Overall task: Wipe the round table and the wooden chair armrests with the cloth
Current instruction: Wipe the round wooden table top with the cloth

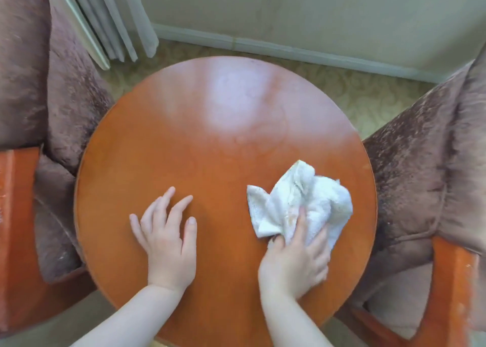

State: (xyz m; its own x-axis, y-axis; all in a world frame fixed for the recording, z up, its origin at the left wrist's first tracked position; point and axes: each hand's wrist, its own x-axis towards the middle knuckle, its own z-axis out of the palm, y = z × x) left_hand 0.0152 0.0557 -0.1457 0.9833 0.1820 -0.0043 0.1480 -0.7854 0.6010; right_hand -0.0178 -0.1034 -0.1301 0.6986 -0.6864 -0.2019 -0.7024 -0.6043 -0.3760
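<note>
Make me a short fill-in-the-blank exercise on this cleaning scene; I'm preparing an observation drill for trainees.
1. The right hand holds a crumpled white ____ on the table.
2. The left hand rests on the table with its fingers ____.
3. The tabletop's shape is ____.
4. An upholstered ____ stands on either side of the table.

Missing words: cloth; spread; round; chair

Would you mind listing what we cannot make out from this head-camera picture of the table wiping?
- Round table: its near rim is cut off by the bottom edge and covered by the forearms; its legs lie hidden beneath the top.
- Cloth: the part under the right hand is hidden, so the grip is unclear.
- Left armrest and right armrest: cut off by the frame's sides.
- Tabletop beneath the left hand: covered.
</note>
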